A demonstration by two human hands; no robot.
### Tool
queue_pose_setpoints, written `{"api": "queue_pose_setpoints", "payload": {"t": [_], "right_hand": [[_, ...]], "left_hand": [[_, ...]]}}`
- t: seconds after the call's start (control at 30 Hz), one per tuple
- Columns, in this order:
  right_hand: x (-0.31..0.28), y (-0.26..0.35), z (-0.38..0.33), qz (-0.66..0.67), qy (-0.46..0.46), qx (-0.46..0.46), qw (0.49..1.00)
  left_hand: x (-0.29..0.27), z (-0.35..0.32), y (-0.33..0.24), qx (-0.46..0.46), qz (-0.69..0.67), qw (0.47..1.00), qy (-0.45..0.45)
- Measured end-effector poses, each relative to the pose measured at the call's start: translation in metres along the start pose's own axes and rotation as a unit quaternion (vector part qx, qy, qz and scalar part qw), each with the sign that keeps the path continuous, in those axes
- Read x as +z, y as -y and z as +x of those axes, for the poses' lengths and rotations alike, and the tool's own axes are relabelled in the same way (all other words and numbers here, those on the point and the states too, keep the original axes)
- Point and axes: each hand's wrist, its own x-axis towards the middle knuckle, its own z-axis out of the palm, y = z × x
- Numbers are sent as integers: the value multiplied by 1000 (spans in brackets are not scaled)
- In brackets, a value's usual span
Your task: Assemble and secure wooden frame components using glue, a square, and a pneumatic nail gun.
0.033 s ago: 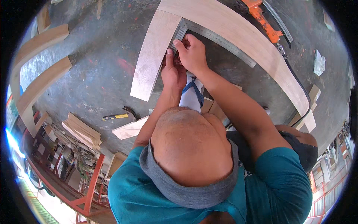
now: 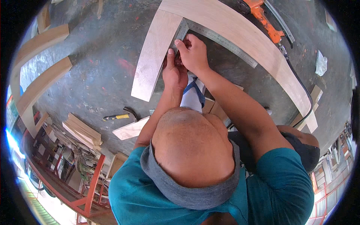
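A metal try square (image 2: 221,40) sits in the inner corner where a short board (image 2: 155,56) meets a long pale board (image 2: 240,26). Its ruled blade runs along the long board's inner edge, and its stock lies against the short board. My left hand (image 2: 174,75) is closed at the near end of the stock, thumb on top, other fingers mostly hidden. Beside it, slightly farther off, my right hand (image 2: 194,54) pinches the stock between thumb and bent fingers.
An orange nail gun (image 2: 264,18) with a black hose (image 2: 300,80) lies beyond the long board. A hammer (image 2: 122,116) and a board offcut (image 2: 131,128) are at left, near a wood stack (image 2: 82,131). Wooden frame pieces (image 2: 45,82) stand farther left; a plastic bag (image 2: 321,63) lies right.
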Motion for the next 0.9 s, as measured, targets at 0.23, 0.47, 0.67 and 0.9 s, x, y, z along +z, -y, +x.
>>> {"api": "queue_pose_setpoints", "payload": {"t": [0.23,0.47,0.67,0.9], "right_hand": [[0,-4,-1,-7,-3,-8,1000],[3,-8,0,20,-3,-13,1000],[4,-1,0,52,-10,37,998],[0,6,-2,41,-16,20,999]], "left_hand": [[29,-36,-25,-42,125,991,-39],[22,-51,-82,347,703,620,45],[36,-23,-88,422,805,417,7],[28,-12,-81,435,816,382,7]]}}
